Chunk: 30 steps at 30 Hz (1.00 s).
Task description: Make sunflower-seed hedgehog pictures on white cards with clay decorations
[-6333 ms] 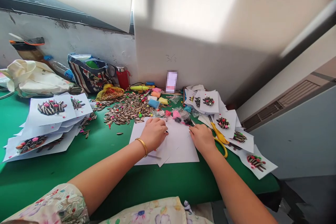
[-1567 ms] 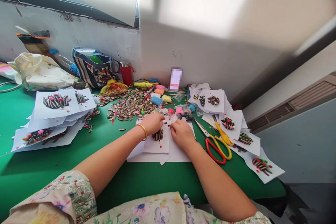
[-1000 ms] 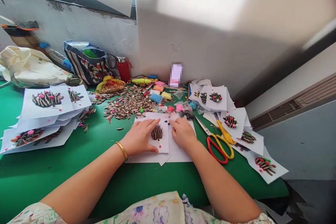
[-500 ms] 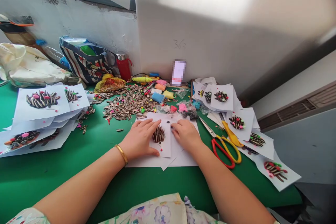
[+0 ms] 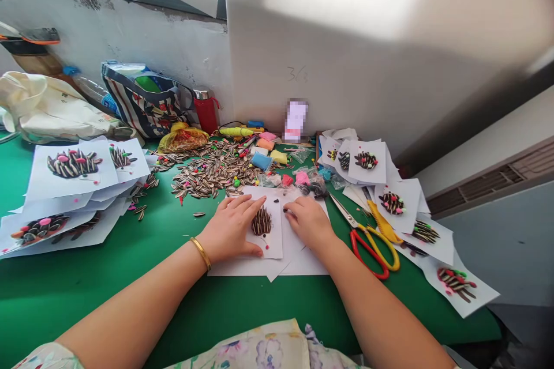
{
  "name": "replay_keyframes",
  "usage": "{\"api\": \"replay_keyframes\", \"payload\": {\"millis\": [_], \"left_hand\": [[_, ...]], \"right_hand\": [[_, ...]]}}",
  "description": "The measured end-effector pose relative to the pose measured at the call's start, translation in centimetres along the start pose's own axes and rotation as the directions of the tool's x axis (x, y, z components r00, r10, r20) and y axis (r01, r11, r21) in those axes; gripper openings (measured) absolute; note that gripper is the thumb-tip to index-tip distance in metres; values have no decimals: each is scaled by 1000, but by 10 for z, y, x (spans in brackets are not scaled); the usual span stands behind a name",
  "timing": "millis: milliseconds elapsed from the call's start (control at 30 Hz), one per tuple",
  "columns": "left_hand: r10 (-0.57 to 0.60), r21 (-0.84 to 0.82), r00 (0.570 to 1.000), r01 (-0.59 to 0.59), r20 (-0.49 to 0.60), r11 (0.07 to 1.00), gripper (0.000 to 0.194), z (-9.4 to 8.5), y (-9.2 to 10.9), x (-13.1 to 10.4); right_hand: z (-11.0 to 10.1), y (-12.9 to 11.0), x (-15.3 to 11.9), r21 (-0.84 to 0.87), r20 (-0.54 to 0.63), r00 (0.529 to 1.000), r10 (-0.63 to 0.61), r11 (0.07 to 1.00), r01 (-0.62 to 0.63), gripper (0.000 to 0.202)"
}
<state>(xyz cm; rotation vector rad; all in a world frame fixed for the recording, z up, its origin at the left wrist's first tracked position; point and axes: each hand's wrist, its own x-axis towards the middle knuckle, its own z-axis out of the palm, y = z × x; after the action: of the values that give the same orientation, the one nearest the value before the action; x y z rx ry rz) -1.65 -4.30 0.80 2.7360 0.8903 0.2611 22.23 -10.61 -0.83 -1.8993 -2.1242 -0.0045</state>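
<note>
A white card lies on larger white sheets at the table's front middle. It bears a hedgehog shape of striped seeds, with a small black dot and a pink dot below. My left hand rests on the card's left side, fingers and thumb spread, holding nothing. Just right of the card, my right hand has its fingers curled, thumb near index finger, over the sheets; whatever is between the tips is too small to name. A small dark bit sits above the card.
Seeds are heaped behind my left hand, beside colored clay packs. Red and yellow scissors lie right of my right hand, near a yellow cutter. Cards with seed figures are piled left and right. Bags and a red bottle stand behind.
The view has shifted slightly. My right hand's fingers have moved a little over the sheets, while my left hand keeps its place on the card.
</note>
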Motion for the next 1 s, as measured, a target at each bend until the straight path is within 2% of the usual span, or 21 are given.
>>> {"api": "replay_keyframes", "payload": {"millis": [67, 100, 233, 300, 400, 533, 667, 800, 1000], "left_hand": [[-22, -35, 999, 21, -33, 999, 110, -4, -4, 2], [-47, -55, 996, 43, -70, 998, 102, -6, -7, 3], [-232, -31, 941, 231, -246, 972, 35, -15, -27, 7], [-291, 46, 928, 309, -232, 950, 24, -17, -35, 8], [-310, 66, 936, 324, -164, 944, 20, -15, -38, 8], [-292, 45, 947, 300, -131, 953, 26, -9, -31, 8], [-285, 37, 949, 292, -135, 956, 31, -3, -26, 9], [-261, 66, 953, 273, -152, 960, 24, 2, -24, 12], [-289, 46, 930, 307, -228, 951, 15, 1, -25, 18]], "right_hand": [[0, 0, 0, 10, -1, 1000, -2, 1000, 2, 11], [0, 0, 0, 14, -2, 1000, -1, 1000, 1, 9], [-3, 0, -1, 28, -16, 1000, 8, 1000, -7, 2], [-4, -1, -2, 36, -34, 999, 8, 999, -7, 1], [-4, -2, -4, 63, -51, 998, -27, 998, 30, 4], [-3, -6, -6, 111, -24, 994, -104, 988, 106, 15], [-2, -7, -7, 111, 6, 994, -110, 988, 108, 17], [0, -6, -7, 125, 1, 994, -105, 987, 104, 16], [-1, -7, -6, 154, -37, 994, -98, 983, 103, 11]]}}
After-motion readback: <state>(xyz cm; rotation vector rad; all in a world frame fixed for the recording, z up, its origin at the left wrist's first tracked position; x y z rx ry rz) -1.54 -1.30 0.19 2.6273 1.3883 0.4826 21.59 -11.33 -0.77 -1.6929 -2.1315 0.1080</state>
